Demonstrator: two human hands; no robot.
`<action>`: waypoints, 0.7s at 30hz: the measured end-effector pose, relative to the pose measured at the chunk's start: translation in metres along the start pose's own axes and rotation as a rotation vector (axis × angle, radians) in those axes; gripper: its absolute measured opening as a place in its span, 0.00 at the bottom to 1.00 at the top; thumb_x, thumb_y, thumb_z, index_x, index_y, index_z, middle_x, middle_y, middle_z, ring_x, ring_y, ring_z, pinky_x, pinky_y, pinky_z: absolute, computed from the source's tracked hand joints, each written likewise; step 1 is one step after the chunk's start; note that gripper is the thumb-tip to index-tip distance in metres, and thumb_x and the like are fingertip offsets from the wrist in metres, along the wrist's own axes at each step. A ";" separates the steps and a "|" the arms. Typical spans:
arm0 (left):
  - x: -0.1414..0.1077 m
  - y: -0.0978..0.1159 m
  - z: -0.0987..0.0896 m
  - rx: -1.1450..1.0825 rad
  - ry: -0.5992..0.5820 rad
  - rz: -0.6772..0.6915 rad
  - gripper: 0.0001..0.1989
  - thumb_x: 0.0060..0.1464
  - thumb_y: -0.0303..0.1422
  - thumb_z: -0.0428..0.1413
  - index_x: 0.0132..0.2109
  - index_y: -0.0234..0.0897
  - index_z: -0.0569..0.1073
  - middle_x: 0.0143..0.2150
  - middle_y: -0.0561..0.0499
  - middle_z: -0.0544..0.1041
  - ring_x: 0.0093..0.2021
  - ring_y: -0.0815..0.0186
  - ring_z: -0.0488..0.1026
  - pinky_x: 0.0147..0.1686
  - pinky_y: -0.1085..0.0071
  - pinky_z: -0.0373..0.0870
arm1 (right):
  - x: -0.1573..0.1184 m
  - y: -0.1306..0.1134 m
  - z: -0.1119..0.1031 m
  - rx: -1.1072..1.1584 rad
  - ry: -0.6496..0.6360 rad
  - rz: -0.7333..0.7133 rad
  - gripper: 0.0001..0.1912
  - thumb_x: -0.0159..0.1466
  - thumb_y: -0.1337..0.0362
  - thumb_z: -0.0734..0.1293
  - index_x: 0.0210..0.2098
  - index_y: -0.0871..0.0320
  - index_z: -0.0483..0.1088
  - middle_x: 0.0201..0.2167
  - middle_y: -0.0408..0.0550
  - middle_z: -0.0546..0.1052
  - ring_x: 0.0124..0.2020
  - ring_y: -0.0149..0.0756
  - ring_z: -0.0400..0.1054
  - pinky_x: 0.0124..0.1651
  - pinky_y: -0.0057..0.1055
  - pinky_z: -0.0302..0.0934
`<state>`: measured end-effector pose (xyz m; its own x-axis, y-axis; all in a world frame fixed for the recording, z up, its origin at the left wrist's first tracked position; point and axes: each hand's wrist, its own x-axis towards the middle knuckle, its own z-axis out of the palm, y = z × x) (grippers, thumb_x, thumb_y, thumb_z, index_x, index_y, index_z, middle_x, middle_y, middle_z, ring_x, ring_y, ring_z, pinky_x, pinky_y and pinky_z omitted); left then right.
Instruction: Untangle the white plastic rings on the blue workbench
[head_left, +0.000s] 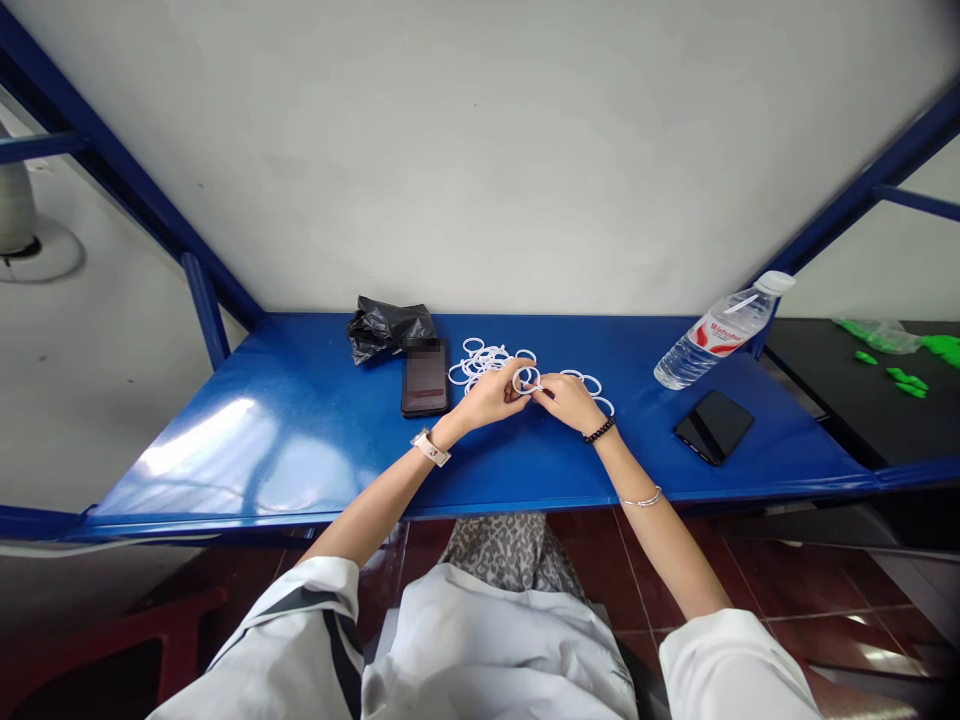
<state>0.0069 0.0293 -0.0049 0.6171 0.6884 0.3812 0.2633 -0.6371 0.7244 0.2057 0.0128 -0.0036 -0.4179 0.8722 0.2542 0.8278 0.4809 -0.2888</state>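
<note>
A small white plastic ring (527,393) is pinched upright between my two hands, just above the blue tabletop. My left hand (489,396) has its thumb and fingers closed on the ring's left side. From the right, the fingertips of my right hand (568,401) are pressed together at the ring's edge, where a small tab seems to be. Behind my left hand lies a loose pile of similar white rings (487,358), partly covered by it. Several more white rings (592,384) rest beside and behind my right hand.
Left of the pile a dark phone (425,378) lies by a crumpled black plastic bag (386,328). To the right stand a water bottle (709,335) and a black phone (714,428). Green pieces (907,381) lie on a dark surface farther right. A wall backs the blue table (300,400).
</note>
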 end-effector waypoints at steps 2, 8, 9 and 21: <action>0.000 0.000 0.000 0.005 -0.002 -0.004 0.22 0.59 0.34 0.54 0.60 0.37 0.62 0.25 0.58 0.66 0.24 0.70 0.66 0.28 0.73 0.63 | 0.000 0.000 -0.001 0.007 -0.005 0.001 0.15 0.68 0.68 0.61 0.26 0.59 0.72 0.30 0.52 0.79 0.32 0.38 0.71 0.34 0.30 0.52; 0.000 0.001 0.000 0.033 -0.005 -0.007 0.23 0.60 0.35 0.53 0.62 0.38 0.62 0.26 0.57 0.67 0.25 0.68 0.67 0.29 0.72 0.65 | 0.000 0.001 -0.001 0.028 0.001 0.000 0.16 0.69 0.67 0.61 0.26 0.59 0.72 0.28 0.51 0.78 0.31 0.37 0.70 0.33 0.30 0.51; 0.000 0.000 0.000 0.039 -0.006 -0.004 0.23 0.61 0.35 0.53 0.62 0.38 0.62 0.26 0.57 0.67 0.25 0.68 0.67 0.29 0.72 0.65 | 0.000 0.001 -0.001 0.034 -0.002 0.002 0.16 0.69 0.67 0.60 0.26 0.59 0.72 0.28 0.51 0.78 0.31 0.37 0.70 0.33 0.30 0.51; 0.000 0.002 0.000 0.053 -0.022 0.008 0.22 0.62 0.38 0.52 0.60 0.37 0.64 0.27 0.56 0.68 0.24 0.69 0.66 0.28 0.72 0.64 | 0.000 0.001 -0.001 0.034 -0.037 0.021 0.18 0.68 0.67 0.61 0.22 0.59 0.69 0.25 0.49 0.77 0.28 0.34 0.67 0.31 0.29 0.48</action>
<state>0.0072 0.0277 -0.0031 0.6355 0.6759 0.3732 0.2972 -0.6603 0.6897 0.2064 0.0133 -0.0032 -0.4147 0.8846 0.2134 0.8238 0.4645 -0.3249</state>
